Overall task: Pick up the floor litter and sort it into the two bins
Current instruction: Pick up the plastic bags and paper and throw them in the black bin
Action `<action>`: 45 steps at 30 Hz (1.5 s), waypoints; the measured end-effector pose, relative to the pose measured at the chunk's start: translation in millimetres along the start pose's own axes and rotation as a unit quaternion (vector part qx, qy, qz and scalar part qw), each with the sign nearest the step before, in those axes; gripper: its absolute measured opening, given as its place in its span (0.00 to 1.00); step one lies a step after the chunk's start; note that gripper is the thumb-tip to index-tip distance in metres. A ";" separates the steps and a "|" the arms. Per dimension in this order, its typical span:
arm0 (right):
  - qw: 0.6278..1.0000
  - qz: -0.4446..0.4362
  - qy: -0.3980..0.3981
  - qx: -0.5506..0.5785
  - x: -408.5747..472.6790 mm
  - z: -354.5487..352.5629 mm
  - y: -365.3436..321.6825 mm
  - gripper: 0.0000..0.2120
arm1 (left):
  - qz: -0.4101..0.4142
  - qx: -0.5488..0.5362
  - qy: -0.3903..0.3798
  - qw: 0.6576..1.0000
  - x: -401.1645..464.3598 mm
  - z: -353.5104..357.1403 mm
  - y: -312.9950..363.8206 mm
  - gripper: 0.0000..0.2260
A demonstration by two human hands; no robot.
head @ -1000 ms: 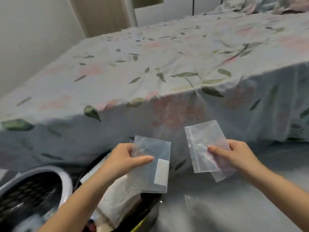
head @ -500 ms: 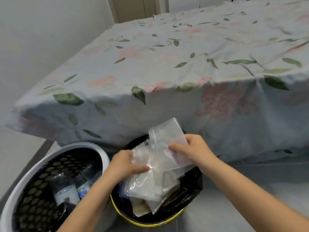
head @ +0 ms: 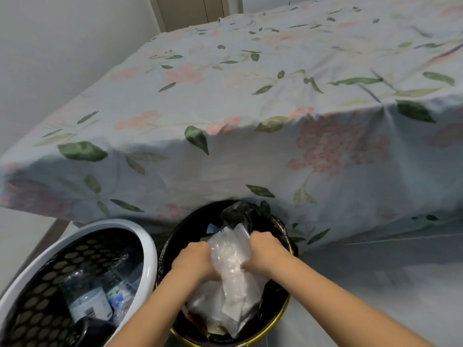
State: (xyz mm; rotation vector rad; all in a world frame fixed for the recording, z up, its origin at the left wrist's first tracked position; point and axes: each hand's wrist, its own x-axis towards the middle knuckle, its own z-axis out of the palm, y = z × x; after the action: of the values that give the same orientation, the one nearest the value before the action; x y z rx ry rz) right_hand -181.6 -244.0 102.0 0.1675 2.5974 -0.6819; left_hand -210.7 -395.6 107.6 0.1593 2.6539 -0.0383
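While both hands [head: 198, 259] [head: 265, 254] press bags [head: 233, 266] | inside black-lined bin [head: 283, 229] rim

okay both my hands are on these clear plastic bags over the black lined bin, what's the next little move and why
Probably open both hands and let go. The clear plastic bags are already bunched between your left hand and right hand, down inside the black-lined bin on top of other plastic. The white perforated bin beside it holds bottles, so this looks like the matching bin.
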 end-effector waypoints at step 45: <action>0.655 0.517 0.402 0.377 -495.7 -62.8 668.3 0.18 | 0.522 0.051 -0.056 0.850 -188.3 33.4 762.1 0.09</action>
State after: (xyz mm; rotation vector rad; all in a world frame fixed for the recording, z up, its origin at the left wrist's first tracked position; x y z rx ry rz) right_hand 386.5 366.9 81.7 2.4292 1.9915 -1.2888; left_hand 61.3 339.2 166.1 1.5332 2.1091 0.1634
